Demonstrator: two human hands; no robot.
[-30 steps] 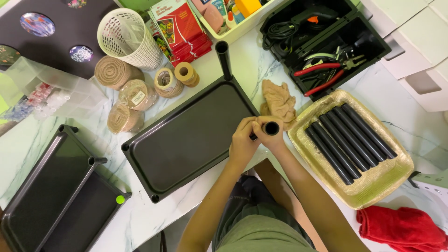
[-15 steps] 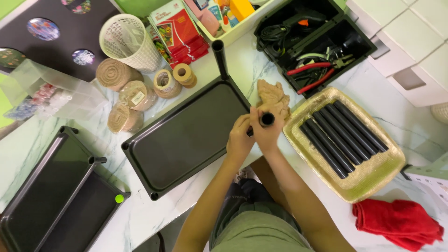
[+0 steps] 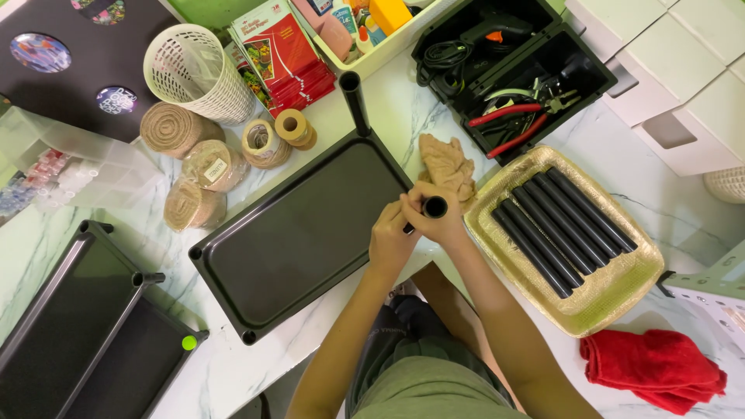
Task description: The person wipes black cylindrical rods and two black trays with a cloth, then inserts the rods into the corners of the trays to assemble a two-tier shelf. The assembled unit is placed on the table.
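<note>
Both hands meet at the near right corner of a black tray (image 3: 299, 233) lying on the marble surface (image 3: 233, 365). The right hand (image 3: 436, 223) is closed around a black tube (image 3: 434, 207) that stands upright at that corner, its open end facing up. The left hand (image 3: 390, 239) is curled against the same tube just below, fingers wrapped on it.

A second tube (image 3: 354, 101) stands upright at the tray's far right corner. A crumpled tan cloth (image 3: 448, 164) lies just beyond the hands. To the right, a yellowish basket (image 3: 574, 310) holds a row of black tubes (image 3: 563, 227) lying side by side. Behind it, a black toolbox (image 3: 590, 66) holds red-handled pliers (image 3: 504, 124).

At the far edge, a stack of flat red packets (image 3: 283, 54) with green picture labels leans beside a white mesh basket (image 3: 190, 74). Jute rolls (image 3: 194, 167) with a small pale label sit left of the tray. A red cloth (image 3: 660, 368) lies near right.
</note>
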